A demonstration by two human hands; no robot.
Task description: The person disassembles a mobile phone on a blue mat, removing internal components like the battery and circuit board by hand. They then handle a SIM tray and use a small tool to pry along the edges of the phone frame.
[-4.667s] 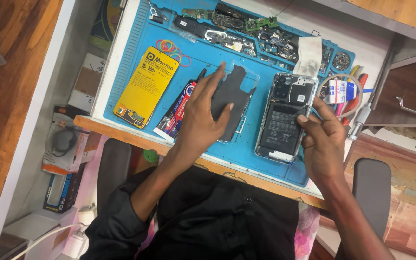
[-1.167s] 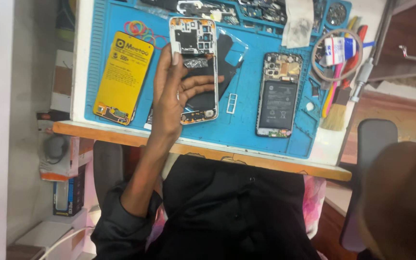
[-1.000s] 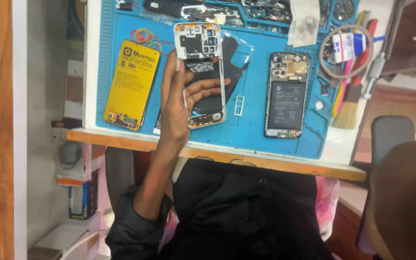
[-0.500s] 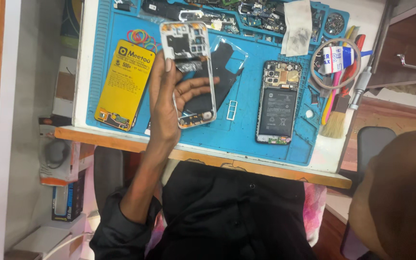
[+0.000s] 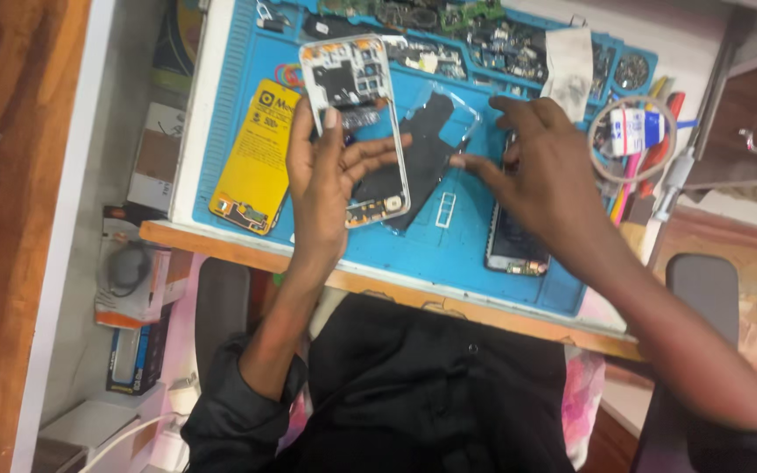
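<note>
I'm watching an opened phone frame (image 5: 357,123), back cover off and boards bare, so the stripping looks well along while reassembly is still waiting. My left hand (image 5: 326,188) is clamping it above the blue mat (image 5: 484,271), fingers wrapped over its lower half. At three o'clock my right hand (image 5: 541,175) is hovering spread and empty, fingertips nearing the dark cover (image 5: 427,149), a second phone (image 5: 514,250) lying beneath

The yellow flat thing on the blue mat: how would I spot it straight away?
Start at the blue work mat covering the desk. Go to its left edge, just left of the left hand, which holds an opened phone frame. There lies the yellow battery, a long flat slab, the only bright yellow piece among dark parts.
</note>
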